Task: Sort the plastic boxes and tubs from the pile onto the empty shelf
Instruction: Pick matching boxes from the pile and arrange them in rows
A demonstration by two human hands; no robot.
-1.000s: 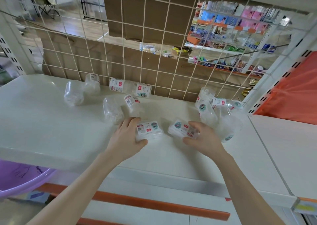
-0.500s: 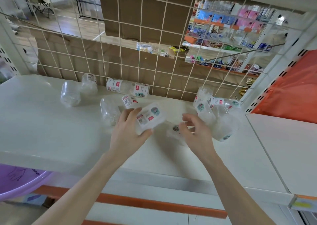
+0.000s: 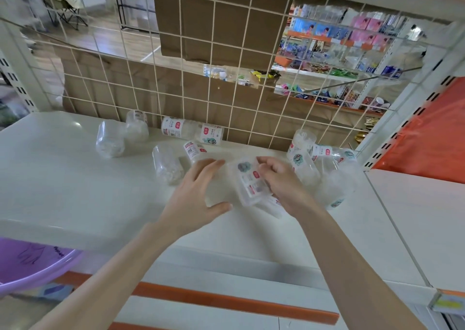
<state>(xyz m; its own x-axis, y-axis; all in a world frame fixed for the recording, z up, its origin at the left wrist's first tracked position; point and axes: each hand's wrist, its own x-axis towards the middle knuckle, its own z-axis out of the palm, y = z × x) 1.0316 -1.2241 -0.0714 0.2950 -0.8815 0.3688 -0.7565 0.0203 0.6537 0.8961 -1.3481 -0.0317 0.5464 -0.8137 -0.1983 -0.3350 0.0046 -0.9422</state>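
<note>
- since half a second ago the labelled box [image 3: 247, 182] had gone from the left hand's grasp to the middle, where it sat tilted between both hands, above the shelf [image 3: 63, 184].
- right hand [image 3: 284, 186] gripped the box at its right edge, fingers curled over it.
- left hand [image 3: 196, 194] held nothing: fingers straight and spread, thumb out wide. whether its fingertips touched the box could not be told.
- second box [image 3: 273, 207], clear and blurred, showed just below the first, under the right hand.
- pile [image 3: 327, 176] of clear tubs lay on the shelf just right of the right hand, up against the grid [image 3: 226, 60].
- clear tub [image 3: 167, 166] lay on its side just beyond the left hand, with a labelled tub [image 3: 192, 151] close beside it.
- labelled pair [image 3: 191, 131] lay end to end along the foot of the grid.
- clear pair [image 3: 120, 136] lay further left, well apart from the hands.
- purple basin [image 3: 30, 261] showed at the lower left, below the shelf's front edge.
</note>
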